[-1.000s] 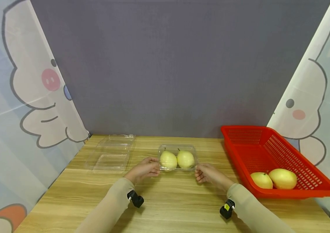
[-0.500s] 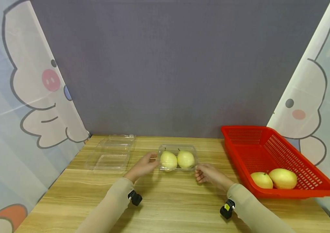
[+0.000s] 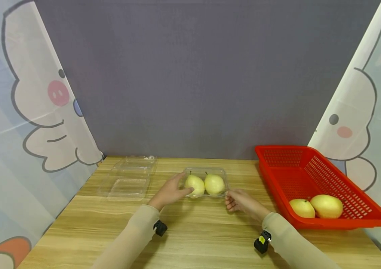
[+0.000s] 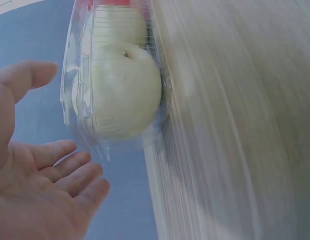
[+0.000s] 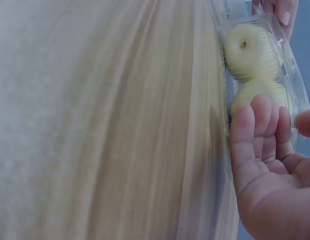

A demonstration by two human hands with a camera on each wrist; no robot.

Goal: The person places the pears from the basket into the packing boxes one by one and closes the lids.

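Note:
A clear plastic clamshell box [image 3: 205, 170] with two yellow pears [image 3: 194, 185] inside stands mid-table, its lid lying over them. At its right front corner my right hand [image 3: 242, 201] pinches the rim between thumb and curled fingers; in the right wrist view the thumb [image 5: 306, 123] lies at the lid's edge. My left hand [image 3: 171, 191] is spread at the box's left end, thumb and fingers apart. In the left wrist view this left hand [image 4: 42, 175] shows an open palm, and nothing is held in it.
Another clear clamshell box [image 3: 129, 179], lid raised, stands on the wooden table [image 3: 190, 239] at the left. A red plastic basket [image 3: 294, 179] with two pears [image 3: 326, 206] stands at the right. A grey panel [image 3: 190, 82] rises behind the table.
My left hand has let go of the box's left front corner, spread its fingers and moved slightly right and up along that end. The right hand and box have stayed put.

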